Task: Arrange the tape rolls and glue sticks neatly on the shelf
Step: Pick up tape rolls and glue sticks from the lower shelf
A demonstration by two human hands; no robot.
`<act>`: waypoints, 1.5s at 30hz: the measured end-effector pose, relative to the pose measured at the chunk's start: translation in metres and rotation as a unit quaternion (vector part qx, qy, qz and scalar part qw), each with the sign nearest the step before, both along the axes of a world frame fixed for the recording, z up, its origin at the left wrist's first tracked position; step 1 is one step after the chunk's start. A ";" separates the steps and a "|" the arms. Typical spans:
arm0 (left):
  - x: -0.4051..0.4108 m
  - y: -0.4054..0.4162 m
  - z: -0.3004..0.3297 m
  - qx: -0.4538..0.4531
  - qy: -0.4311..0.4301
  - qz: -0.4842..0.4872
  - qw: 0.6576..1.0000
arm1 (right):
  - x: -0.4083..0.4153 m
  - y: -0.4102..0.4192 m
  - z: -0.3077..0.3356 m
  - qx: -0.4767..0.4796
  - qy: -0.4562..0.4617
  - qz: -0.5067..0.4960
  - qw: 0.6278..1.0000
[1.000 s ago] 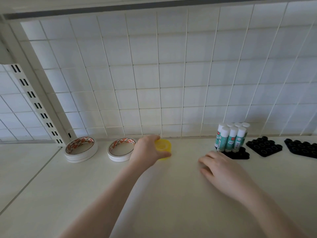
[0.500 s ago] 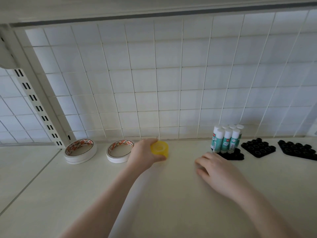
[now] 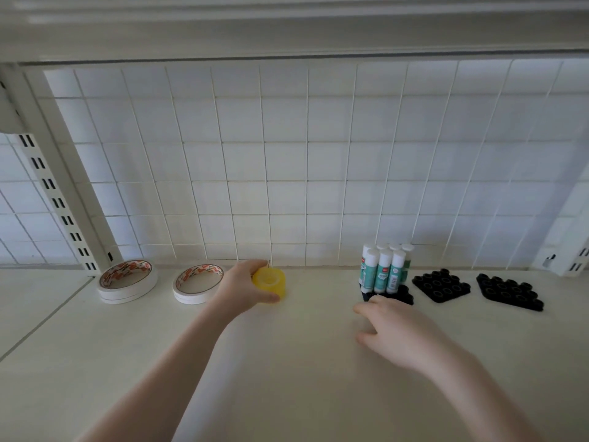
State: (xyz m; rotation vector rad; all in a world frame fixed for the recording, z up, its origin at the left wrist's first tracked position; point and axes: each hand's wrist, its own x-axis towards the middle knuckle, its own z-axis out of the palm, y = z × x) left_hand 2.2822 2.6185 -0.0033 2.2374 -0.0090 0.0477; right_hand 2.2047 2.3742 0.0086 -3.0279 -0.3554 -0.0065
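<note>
- Yellow tape roll: held in the left hand, fingers and thumb curled round its sides; positioned at the back of the shelf, near the wire grid panel.
- White tape rolls: one stack sits at far left beside the slotted upright; a second stack lies just beside the left hand.
- Right hand: rests palm-down on the shelf, fingers relaxed, grasping nothing; fingertips lie at the near edge of a black holder.
- Glue sticks: standing upright in that black holder, white caps up.
- Two further black holders: lying to the right, sockets unfilled.
</note>
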 end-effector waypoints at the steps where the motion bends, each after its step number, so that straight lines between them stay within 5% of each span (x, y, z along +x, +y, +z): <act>1: -0.002 -0.002 0.000 0.006 -0.001 0.001 1.000 | -0.003 -0.007 0.000 0.001 -0.012 -0.004 1.000; 8: -0.045 -0.024 0.016 0.188 -0.106 0.040 0.976 | -0.023 -0.045 -0.008 0.018 -0.090 -0.047 0.995; 15: -0.109 -0.052 0.024 0.246 -0.177 0.021 0.953 | -0.071 -0.067 -0.011 0.001 -0.157 -0.093 0.983; 32: -0.197 -0.202 0.025 0.214 -0.202 -0.121 0.948 | -0.208 -0.187 -0.011 0.009 -0.224 -0.289 0.931; 45: -0.246 -0.491 0.019 0.172 -0.206 -0.166 0.949 | -0.277 -0.471 -0.013 0.033 -0.249 -0.319 0.914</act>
